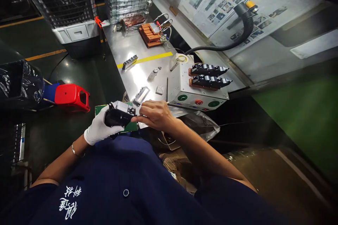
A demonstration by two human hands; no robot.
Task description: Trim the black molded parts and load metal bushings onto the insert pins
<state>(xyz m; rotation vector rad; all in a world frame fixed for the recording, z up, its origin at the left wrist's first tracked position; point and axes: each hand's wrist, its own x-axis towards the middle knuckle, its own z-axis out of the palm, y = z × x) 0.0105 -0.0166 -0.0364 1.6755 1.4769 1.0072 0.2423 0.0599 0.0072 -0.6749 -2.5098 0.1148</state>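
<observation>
Table (126,44) of metal carries a white control box (190,93) on its right edge, a green mat (130,127) by its near left corner and an orange fixture (150,35) toward its far edge. Above the mat, the gloved left hand (98,127) grasps a black housing (116,117); the right hand (157,114) has its fingers narrowed at the housing's end, holding what I cannot tell. Just beyond lies a grey strip (142,95), with a small block (160,90) beside it.
</observation>
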